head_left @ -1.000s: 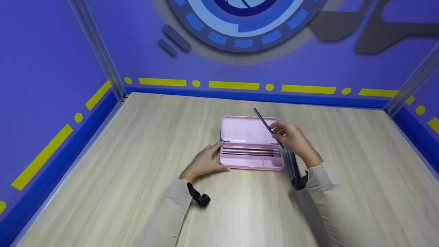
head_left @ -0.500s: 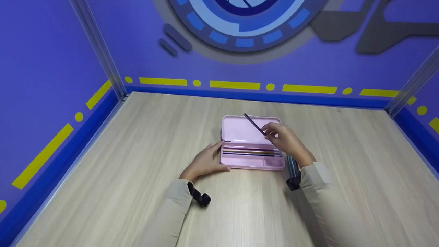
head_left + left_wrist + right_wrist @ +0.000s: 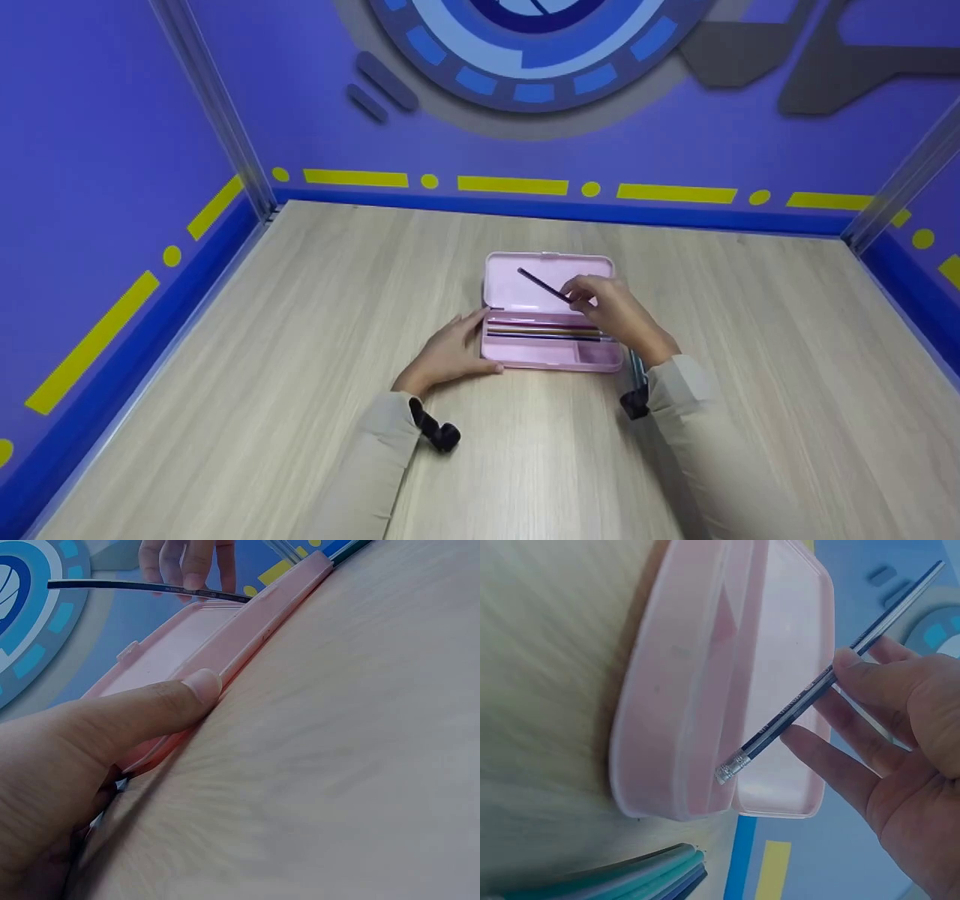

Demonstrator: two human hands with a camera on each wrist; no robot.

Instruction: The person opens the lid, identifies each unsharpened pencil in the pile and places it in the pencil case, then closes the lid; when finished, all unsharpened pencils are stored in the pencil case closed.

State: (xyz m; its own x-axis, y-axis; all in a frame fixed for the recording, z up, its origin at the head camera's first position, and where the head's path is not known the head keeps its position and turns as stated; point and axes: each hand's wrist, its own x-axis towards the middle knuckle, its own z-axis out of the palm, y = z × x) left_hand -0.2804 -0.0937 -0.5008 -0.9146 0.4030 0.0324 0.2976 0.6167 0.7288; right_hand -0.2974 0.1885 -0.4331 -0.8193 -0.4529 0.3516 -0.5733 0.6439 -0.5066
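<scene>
From the head cam I've got a pale wood-grain tabletop, and on it an open pink plastic pencil case, lid tipped back. The left hand grips its left end, thumb along the front wall. The right hand pinches a slim dark pencil with a silvery end — it's slanted above the case, against the lid from where I sit. Long teal and dark-blue sticks lie just beside the case's right end — thin red, yellow and dark pencils lie lengthwise inside
</scene>
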